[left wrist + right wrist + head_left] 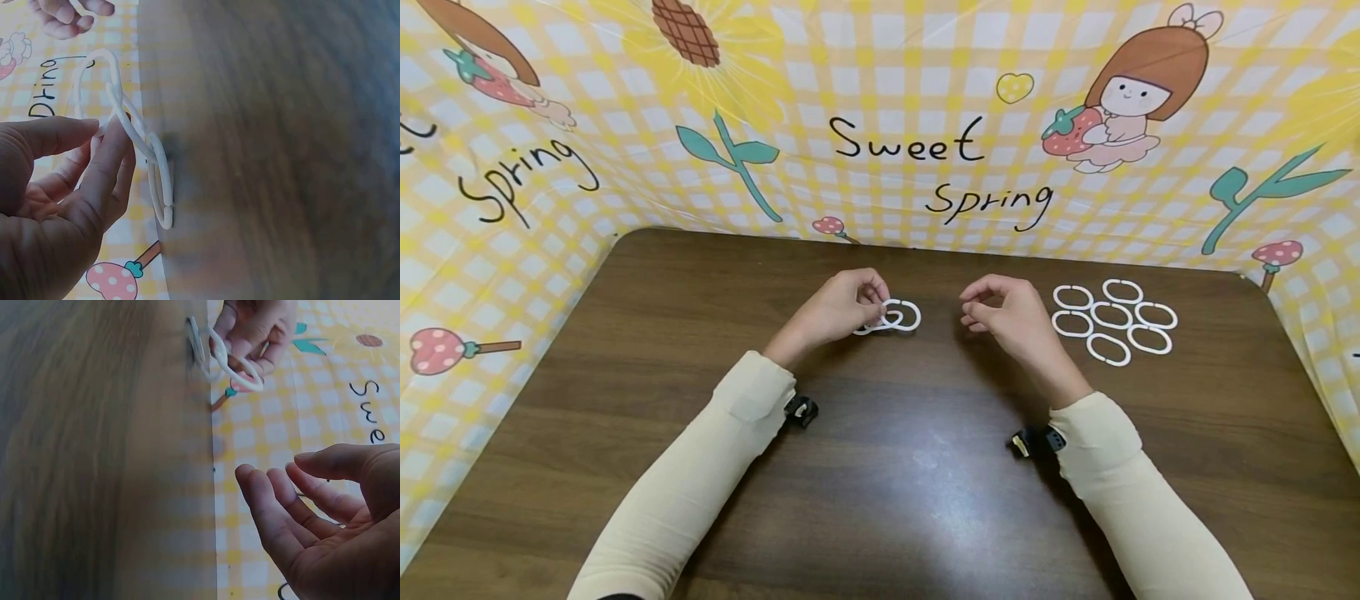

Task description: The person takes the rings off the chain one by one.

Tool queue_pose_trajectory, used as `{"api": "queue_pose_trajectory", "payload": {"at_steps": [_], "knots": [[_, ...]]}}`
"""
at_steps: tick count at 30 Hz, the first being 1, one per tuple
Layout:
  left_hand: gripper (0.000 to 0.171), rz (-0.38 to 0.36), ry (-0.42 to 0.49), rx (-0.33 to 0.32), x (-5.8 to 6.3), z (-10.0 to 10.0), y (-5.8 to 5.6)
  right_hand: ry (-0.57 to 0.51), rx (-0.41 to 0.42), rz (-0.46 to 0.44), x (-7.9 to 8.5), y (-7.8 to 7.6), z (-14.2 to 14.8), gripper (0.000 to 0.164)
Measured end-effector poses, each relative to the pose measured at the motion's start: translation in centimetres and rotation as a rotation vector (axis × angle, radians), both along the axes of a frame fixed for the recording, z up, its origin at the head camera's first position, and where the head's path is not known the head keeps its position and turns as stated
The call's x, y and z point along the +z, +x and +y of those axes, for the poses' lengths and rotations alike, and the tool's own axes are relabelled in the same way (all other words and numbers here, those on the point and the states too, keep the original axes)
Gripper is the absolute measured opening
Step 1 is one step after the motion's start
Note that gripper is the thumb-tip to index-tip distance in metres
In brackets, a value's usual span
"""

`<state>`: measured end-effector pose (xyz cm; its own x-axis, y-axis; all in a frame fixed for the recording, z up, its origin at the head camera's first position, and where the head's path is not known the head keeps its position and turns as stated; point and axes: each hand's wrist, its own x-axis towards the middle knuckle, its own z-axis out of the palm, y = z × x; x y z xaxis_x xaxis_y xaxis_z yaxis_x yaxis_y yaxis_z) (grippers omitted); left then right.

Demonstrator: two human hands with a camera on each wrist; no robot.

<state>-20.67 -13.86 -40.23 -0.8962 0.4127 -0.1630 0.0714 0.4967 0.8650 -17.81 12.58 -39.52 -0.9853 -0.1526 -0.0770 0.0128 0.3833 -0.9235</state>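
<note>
My left hand (848, 307) pinches a white plastic ring link between thumb and fingertips, just over the table. Several white oval links (128, 125) hang joined together there as a short chain, and the lowest one (160, 181) reaches down toward the wood. In the head view one link of this chain (910, 315) sticks out to the right of the fingers. My right hand (1009, 312) hovers to the right of the chain, fingers loosely bent. Nothing lies between its thumb and fingertips in the right wrist view, where the whole hand (325, 512) is seen.
Several loose white oval links (1111, 315) lie in a cluster on the right of the brown wooden table (880, 483), each with a small gap in its side. A yellow checked cloth (910, 67) with printed pictures rises behind the table and along its sides.
</note>
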Motion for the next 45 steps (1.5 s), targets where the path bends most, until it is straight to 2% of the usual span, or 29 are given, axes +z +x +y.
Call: {"api": "queue_pose_trajectory", "payload": {"at_steps": [5, 14, 20, 30, 36, 45], "knots": [[0.015, -0.057, 0.071, 0.013, -0.2, 0.0, -0.1, -0.007, 0.029, 0.018, -0.2, 0.0, -1.2, 0.018], [0.017, -0.105, 0.119, 0.042, -0.2, 0.1, -0.1, -0.073, 0.050, -0.012, -0.4, -0.3, -3.2, 0.020], [0.016, -0.103, 0.127, 0.041, -0.3, 0.1, -0.3, -0.153, 0.030, -0.073, -0.6, -0.5, -3.9, 0.021], [0.016, -0.107, 0.116, 0.048, -0.3, 0.2, -0.3, -0.261, 0.010, -0.114, -0.8, -0.5, -5.0, 0.017], [0.014, -0.108, 0.104, 0.056, -0.2, 0.2, -0.2, -0.285, 0.007, -0.122, -1.0, -0.6, -5.7, 0.016], [0.014, -0.091, 0.105, 0.049, -0.6, 0.2, -0.2, -0.260, -0.002, -0.142, -0.9, -0.6, -6.5, 0.018]]}}
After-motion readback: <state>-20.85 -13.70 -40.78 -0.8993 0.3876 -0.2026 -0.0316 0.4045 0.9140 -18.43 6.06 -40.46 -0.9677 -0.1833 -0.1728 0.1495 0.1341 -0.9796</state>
